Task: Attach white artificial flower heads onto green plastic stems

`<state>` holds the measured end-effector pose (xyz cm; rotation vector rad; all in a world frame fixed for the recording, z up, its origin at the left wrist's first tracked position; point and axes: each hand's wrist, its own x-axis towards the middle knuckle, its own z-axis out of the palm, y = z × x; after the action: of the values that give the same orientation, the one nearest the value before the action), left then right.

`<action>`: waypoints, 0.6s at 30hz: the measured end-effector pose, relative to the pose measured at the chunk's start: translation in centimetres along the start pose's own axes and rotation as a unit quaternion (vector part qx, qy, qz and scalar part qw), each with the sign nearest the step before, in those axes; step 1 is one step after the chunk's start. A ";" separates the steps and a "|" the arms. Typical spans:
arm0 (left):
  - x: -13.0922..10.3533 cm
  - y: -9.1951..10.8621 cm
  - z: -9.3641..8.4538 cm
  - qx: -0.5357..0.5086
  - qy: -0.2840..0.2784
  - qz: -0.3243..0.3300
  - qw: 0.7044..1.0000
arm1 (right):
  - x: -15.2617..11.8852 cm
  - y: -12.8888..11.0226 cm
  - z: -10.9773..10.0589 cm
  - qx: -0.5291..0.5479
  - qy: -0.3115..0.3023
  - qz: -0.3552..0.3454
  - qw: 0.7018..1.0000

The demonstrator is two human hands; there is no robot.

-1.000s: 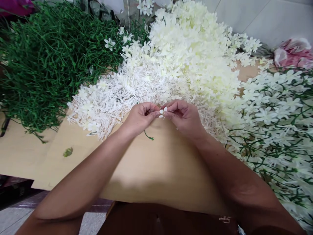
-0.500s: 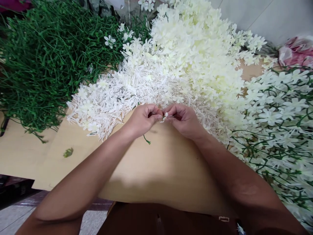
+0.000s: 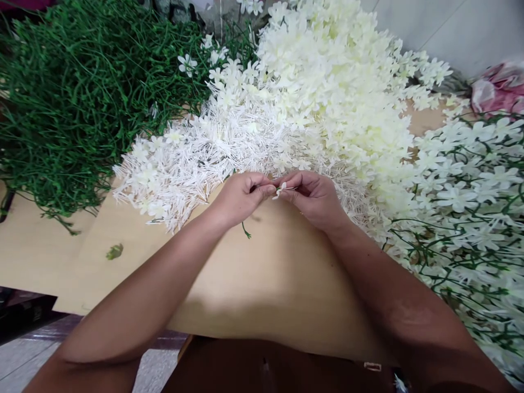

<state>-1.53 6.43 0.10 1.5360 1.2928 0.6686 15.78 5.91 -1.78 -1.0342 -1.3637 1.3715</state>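
My left hand (image 3: pixel 248 195) is closed in a pinch, and a green plastic stem (image 3: pixel 246 231) hangs out below it. Fingertip to fingertip with it, my right hand (image 3: pixel 313 192) pinches a small white artificial flower (image 3: pixel 280 190). The flower shows between the two hands, and the fingers hide where it meets the stem. Just beyond my hands lies a heap of thin white flower stamens (image 3: pixel 229 139), with cream flower heads (image 3: pixel 335 82) piled behind and to the right.
Green plastic stems (image 3: pixel 82 93) form a large heap at the left. White flowers on green stems (image 3: pixel 466 218) cover the right side. A small yellow-green scrap (image 3: pixel 114 251) lies on the tan board (image 3: pixel 254 289). Pink-and-white plastic (image 3: pixel 499 90) sits at the far right.
My hands remain fingertip to fingertip, with the small flower turned slightly between them. The whole view has shifted a little.
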 end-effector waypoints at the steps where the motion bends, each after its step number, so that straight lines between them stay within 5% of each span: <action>1: 0.0 0.0 0.0 -0.011 -0.007 0.010 1.000 | 0.0 -0.1 0.0 0.000 -0.001 0.001 1.000; 18: -0.1 -0.5 0.6 -0.005 -0.003 0.019 1.000 | -0.2 -0.1 0.2 -0.028 -0.011 -0.013 0.999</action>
<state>-1.21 6.10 -0.56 1.5565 1.2566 0.6939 15.65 5.65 -1.71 -1.0371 -1.4351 1.3362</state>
